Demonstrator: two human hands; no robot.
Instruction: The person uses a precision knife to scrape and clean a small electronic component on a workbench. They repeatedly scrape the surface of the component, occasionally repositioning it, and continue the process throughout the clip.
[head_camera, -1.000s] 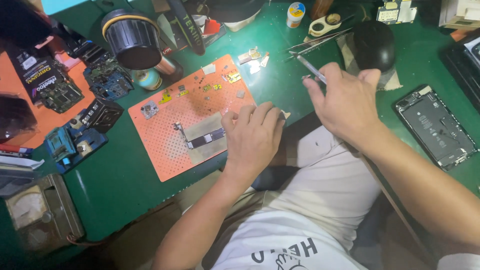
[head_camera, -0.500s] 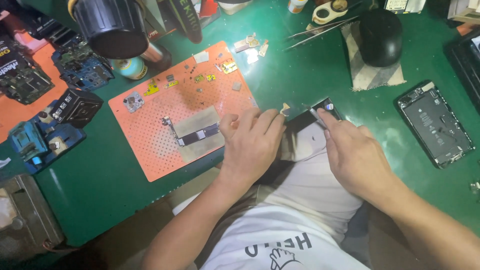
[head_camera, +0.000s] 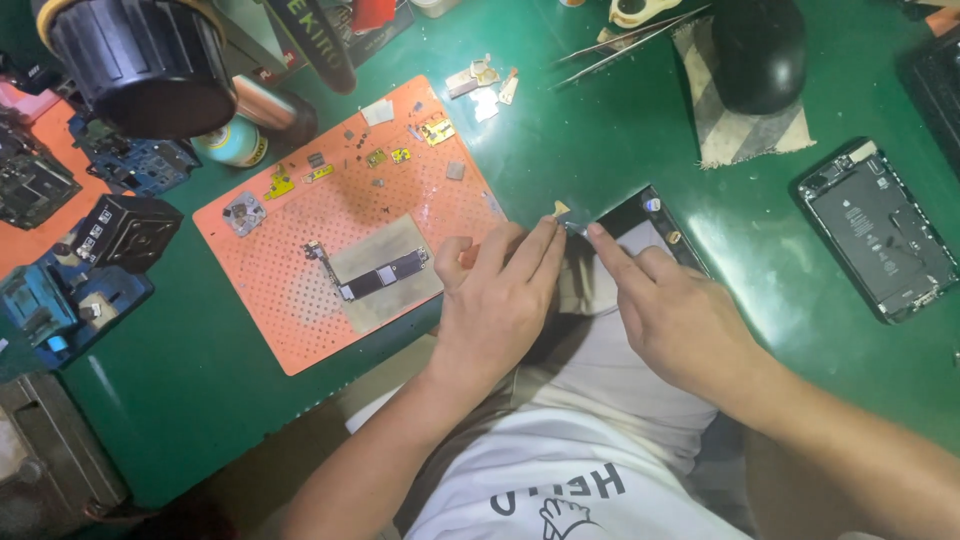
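A dark phone body (head_camera: 655, 212) lies at the near edge of the green bench, partly over my lap. My left hand (head_camera: 500, 300) has its fingers curled, and the fingertips grip the phone's upper left corner. My right hand (head_camera: 685, 325) rests on the phone, its index finger stretched to the same corner. The two index fingertips almost touch there. A small tan tab (head_camera: 560, 208) sticks out just above them. My hands hide most of the phone.
An orange perforated mat (head_camera: 290, 310) left of my hands carries a narrow logic board (head_camera: 385, 275) and small parts. An opened phone (head_camera: 880, 235) lies at the right. Behind are a black dome (head_camera: 755, 50) on a cloth, tweezers (head_camera: 640, 30) and a black cylinder (head_camera: 140, 65).
My right hand, raised with a thin tool a second ago, has come down to the dark phone. My left hand slid right off the mat to meet it. The view has shifted.
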